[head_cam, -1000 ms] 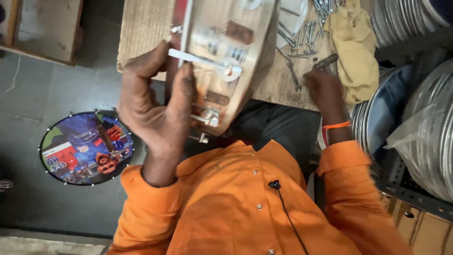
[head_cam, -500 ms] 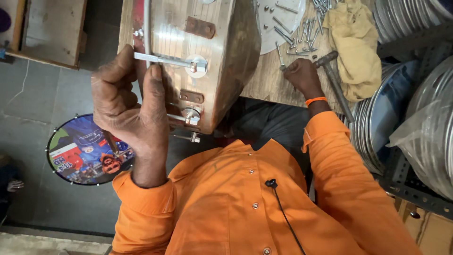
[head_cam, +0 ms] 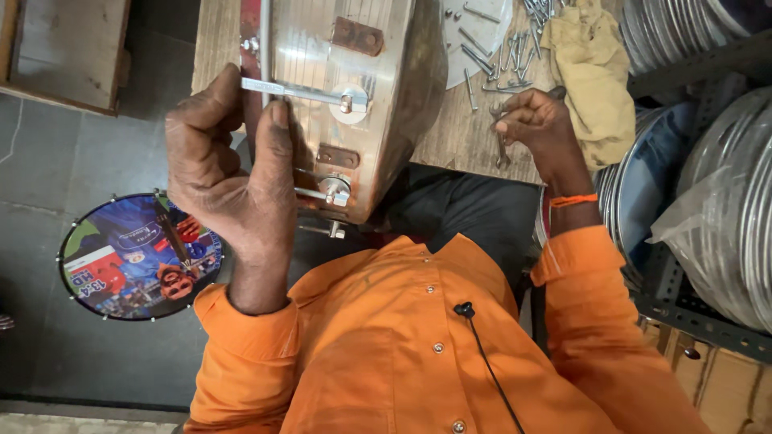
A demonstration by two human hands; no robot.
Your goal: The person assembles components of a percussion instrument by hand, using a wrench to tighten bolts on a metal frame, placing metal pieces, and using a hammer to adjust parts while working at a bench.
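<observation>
A shiny metal drum shell (head_cam: 378, 104) with brown lug plates and bolts rests tilted against the edge of a wooden table (head_cam: 458, 137). My left hand (head_cam: 229, 173) grips its left side, thumb and fingers pinched around a thin metal rod (head_cam: 301, 92) that crosses the shell. My right hand (head_cam: 535, 120) is over the table to the right, closed into a fist around a small spanner (head_cam: 501, 149) whose end hangs below the fingers.
Several long bolts (head_cam: 490, 48) lie on a pale plate on the table, beside a yellowish cloth (head_cam: 591, 72). Stacked metal hoops (head_cam: 724, 177) fill a rack at the right. A round printed drumhead (head_cam: 133, 257) lies on the floor at left, a wooden box (head_cam: 64, 48) above it.
My right hand reached among the tools on the table and closed on the spanner. The left hand kept its grip while the shell shifted a little in the view.
</observation>
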